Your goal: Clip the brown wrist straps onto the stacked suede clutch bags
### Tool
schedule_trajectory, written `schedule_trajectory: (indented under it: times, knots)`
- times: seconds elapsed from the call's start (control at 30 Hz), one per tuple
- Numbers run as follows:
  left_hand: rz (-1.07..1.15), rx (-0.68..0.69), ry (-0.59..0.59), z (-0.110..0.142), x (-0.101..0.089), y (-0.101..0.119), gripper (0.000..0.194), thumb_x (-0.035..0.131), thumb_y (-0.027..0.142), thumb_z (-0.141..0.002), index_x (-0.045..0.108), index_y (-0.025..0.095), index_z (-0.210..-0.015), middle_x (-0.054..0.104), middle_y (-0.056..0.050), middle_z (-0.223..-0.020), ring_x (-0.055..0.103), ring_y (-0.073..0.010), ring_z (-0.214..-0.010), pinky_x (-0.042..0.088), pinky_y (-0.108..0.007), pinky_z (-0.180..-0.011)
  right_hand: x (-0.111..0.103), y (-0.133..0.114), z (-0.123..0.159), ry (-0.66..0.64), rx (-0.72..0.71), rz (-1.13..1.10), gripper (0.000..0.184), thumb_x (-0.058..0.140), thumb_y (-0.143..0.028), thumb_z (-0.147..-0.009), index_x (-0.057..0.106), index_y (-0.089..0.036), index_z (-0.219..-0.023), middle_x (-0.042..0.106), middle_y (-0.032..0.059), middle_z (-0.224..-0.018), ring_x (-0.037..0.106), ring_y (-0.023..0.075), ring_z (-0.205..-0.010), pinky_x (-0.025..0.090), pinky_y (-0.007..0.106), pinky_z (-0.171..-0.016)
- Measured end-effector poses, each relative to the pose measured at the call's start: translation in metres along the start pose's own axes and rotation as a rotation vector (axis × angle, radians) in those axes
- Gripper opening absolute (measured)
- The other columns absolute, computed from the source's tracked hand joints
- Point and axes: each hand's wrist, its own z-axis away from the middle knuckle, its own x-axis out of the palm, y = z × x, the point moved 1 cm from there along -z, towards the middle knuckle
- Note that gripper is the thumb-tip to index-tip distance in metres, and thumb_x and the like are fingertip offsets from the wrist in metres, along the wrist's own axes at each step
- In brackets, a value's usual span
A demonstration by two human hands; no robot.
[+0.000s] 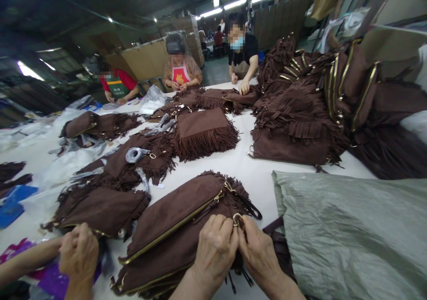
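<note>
A brown suede fringed handbag [180,202] with gold zippers lies in front of me on the white table. At its right end my left hand [216,242] and my right hand [256,246] meet, both with fingers pinched. Between the fingertips a gold metal ring [237,220] shows, held by both hands; whatever is attached below it is hidden. Just above hangs a dark wrist loop [250,206] on a gold clasp. Under the bag's near side, more brown suede with a gold zipper is visible.
At left, a co-worker's hands [78,251] touch another brown bag [103,211]. A grey-green plastic sack [350,233] lies at right. Behind it rises a pile of fringed bags [300,113]. Several people stand across the white table [245,160]. A coiled wrapped strap [135,154] sits mid-left.
</note>
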Motion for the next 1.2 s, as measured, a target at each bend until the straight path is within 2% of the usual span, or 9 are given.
schedule_trajectory:
  times: [0.2, 0.33, 0.43, 0.57, 0.7, 0.8, 0.9, 1.03, 1.2]
  knots:
    - [0.104, -0.108, -0.072, -0.003, -0.001, -0.005, 0.021, 0.040, 0.014, -0.083, 0.057, 0.015, -0.070, 0.054, -0.002, -0.065, 0.051, -0.0144, -0.064, 0.045, -0.027, -0.061, 0.003, -0.004, 0.011, -0.020, 0.085, -0.059, 0.021, 0.028, -0.022, -0.087, 0.049, -0.017, -0.087, 0.060, 0.0031, -0.066, 0.061, 0.0160, -0.057, 0.046, 0.025, -0.051]
    - [0.188, -0.075, -0.203, -0.005, -0.011, -0.010, 0.011, 0.049, 0.014, -0.078, 0.058, 0.015, -0.084, 0.057, -0.003, -0.074, 0.054, -0.0155, -0.071, 0.049, -0.029, -0.065, -0.023, 0.004, 0.005, -0.304, 0.222, -0.285, 0.018, 0.036, -0.026, -0.084, 0.050, -0.019, -0.093, 0.059, -0.0003, -0.068, 0.058, 0.0140, -0.059, 0.044, 0.023, -0.053]
    - [0.139, 0.011, -0.127, 0.003, -0.022, -0.012, 0.035, 0.058, 0.017, -0.072, 0.052, 0.011, -0.106, 0.060, -0.009, -0.091, 0.056, -0.0205, -0.086, 0.051, -0.035, -0.074, -0.055, 0.013, -0.023, -0.502, 0.351, -0.418, 0.016, 0.046, -0.025, -0.078, 0.050, -0.019, -0.093, 0.051, -0.0062, -0.059, 0.049, 0.0106, -0.051, 0.038, 0.021, -0.049]
    - [0.025, 0.264, 0.197, 0.023, -0.030, -0.009, 0.034, 0.057, 0.011, -0.073, 0.052, 0.008, -0.107, 0.060, -0.014, -0.094, 0.055, -0.0219, -0.092, 0.051, -0.036, -0.080, -0.072, 0.012, -0.073, -0.532, 0.138, -0.273, 0.005, 0.053, -0.022, -0.075, 0.055, -0.021, -0.079, 0.054, -0.0057, -0.064, 0.048, 0.0100, -0.059, 0.035, 0.021, -0.055]
    - [-0.049, 0.503, 0.091, 0.037, -0.020, -0.004, 0.036, 0.040, 0.003, -0.077, 0.053, 0.009, -0.110, 0.064, -0.012, -0.097, 0.055, -0.0198, -0.100, 0.049, -0.031, -0.085, -0.057, 0.000, -0.106, -0.451, -0.072, -0.193, 0.007, 0.052, -0.019, -0.078, 0.058, -0.021, -0.077, 0.059, -0.0043, -0.067, 0.051, 0.0102, -0.061, 0.036, 0.021, -0.058]
    - [-0.220, 0.274, 0.003, 0.040, -0.009, -0.010, 0.042, 0.040, 0.008, -0.079, 0.045, 0.005, -0.121, 0.055, -0.018, -0.117, 0.047, -0.0252, -0.113, 0.047, -0.035, -0.088, -0.045, -0.005, -0.115, -0.367, -0.110, -0.146, 0.010, 0.052, -0.015, -0.077, 0.060, -0.021, -0.079, 0.063, -0.0017, -0.074, 0.055, 0.0120, -0.069, 0.039, 0.023, -0.064]
    - [-0.265, 0.050, -0.058, 0.039, -0.003, -0.018, 0.049, 0.047, 0.024, -0.081, 0.038, 0.005, -0.126, 0.052, -0.020, -0.120, 0.048, -0.0285, -0.111, 0.046, -0.041, -0.087, -0.039, -0.003, -0.115, -0.303, -0.103, -0.121, 0.012, 0.050, -0.015, -0.079, 0.060, -0.020, -0.083, 0.063, 0.0010, -0.081, 0.056, 0.0141, -0.076, 0.040, 0.025, -0.070]
    - [-0.144, -0.080, -0.212, 0.028, -0.004, -0.024, 0.062, 0.059, 0.042, -0.071, 0.045, 0.007, -0.120, 0.056, -0.019, -0.113, 0.052, -0.0314, -0.103, 0.045, -0.047, -0.086, -0.031, 0.012, -0.106, -0.241, -0.079, -0.092, 0.015, 0.045, -0.020, -0.084, 0.060, -0.021, -0.086, 0.063, 0.0016, -0.084, 0.057, 0.0149, -0.078, 0.042, 0.028, -0.073]
    - [0.074, -0.324, -0.280, 0.012, -0.006, -0.022, 0.056, 0.062, 0.039, -0.066, 0.052, 0.012, -0.114, 0.058, -0.015, -0.111, 0.052, -0.0290, -0.105, 0.042, -0.043, -0.090, -0.022, 0.044, -0.072, -0.163, -0.001, -0.031, 0.017, 0.046, -0.023, -0.085, 0.056, -0.021, -0.097, 0.061, 0.0048, -0.097, 0.055, 0.0180, -0.093, 0.041, 0.034, -0.084]
